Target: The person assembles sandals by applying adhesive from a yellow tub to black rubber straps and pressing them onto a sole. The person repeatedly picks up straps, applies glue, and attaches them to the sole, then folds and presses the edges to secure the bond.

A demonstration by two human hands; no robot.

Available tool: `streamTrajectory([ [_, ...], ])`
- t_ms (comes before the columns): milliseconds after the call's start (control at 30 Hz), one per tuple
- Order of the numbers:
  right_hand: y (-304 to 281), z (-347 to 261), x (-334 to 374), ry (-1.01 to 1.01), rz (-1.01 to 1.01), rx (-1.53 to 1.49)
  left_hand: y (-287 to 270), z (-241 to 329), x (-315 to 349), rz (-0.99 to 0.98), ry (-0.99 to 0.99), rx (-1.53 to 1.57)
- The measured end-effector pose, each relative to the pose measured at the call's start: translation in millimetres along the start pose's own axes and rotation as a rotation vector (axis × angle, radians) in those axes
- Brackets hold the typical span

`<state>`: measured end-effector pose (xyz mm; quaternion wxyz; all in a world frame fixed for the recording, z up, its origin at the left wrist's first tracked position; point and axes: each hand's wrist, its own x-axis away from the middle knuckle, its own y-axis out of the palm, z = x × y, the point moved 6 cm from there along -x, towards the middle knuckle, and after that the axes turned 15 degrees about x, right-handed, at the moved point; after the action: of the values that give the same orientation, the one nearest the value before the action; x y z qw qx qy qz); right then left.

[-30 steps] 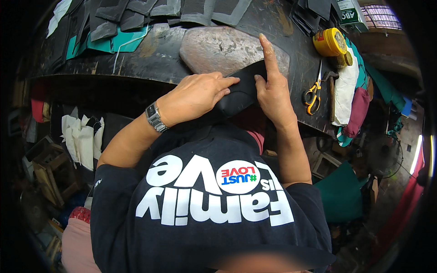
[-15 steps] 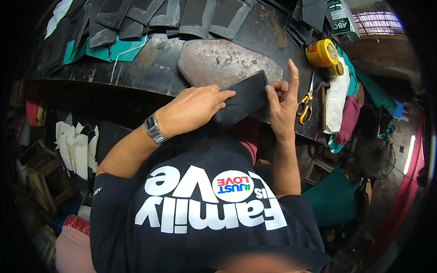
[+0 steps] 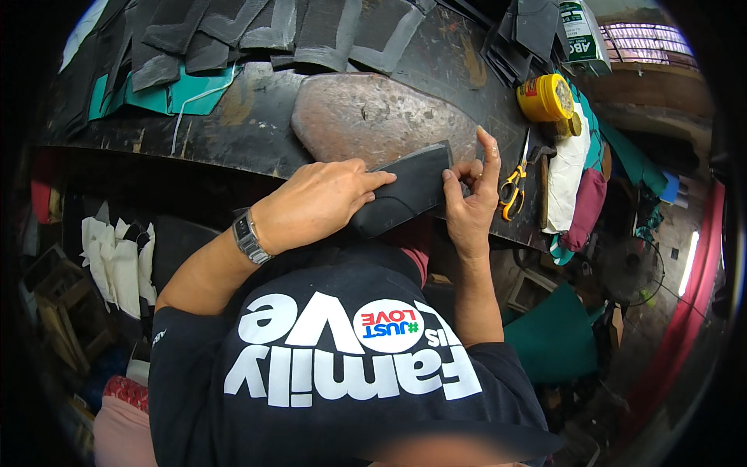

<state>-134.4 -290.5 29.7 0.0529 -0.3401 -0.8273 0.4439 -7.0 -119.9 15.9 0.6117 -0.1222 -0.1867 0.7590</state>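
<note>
A flat, folded-looking black leather-like piece [image 3: 408, 191] is tilted over the near edge of the workbench, overlapping a worn stone slab [image 3: 366, 117]. My left hand [image 3: 319, 201] closes on its left side, index finger laid along the upper face and thumb out of sight. At the right edge, my right hand [image 3: 473, 196] pinches the piece near its corner between thumb and bent fingers, while the index finger points up. A faint curved line runs across the near part of the piece. Its underside is hidden.
Yellow-handled scissors [image 3: 513, 187] lie right of my right hand, below a yellow tub [image 3: 545, 97]. Several dark pieces with grey borders [image 3: 331, 35] line the far side. Green sheets [image 3: 179, 92] lie at left, and a maroon cloth [image 3: 585, 210] hangs at the right edge.
The whole view has shifted a little, with the bench appearing slightly lower and further left. Both hands keep their hold on the black piece, with hardly any movement against the slab.
</note>
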Motion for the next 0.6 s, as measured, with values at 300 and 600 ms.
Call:
streamTrajectory([
  [300, 3.8, -12.3, -5.7, 0.016, -0.026, 0.179, -1.3, 0.3, 0.7, 0.035, -0.013, 0.065],
  [600, 13.6, -21.2, -14.2, -0.022, -0.168, 0.492, -2.9, 2.4, -0.1, 0.022, -0.029, 0.016],
])
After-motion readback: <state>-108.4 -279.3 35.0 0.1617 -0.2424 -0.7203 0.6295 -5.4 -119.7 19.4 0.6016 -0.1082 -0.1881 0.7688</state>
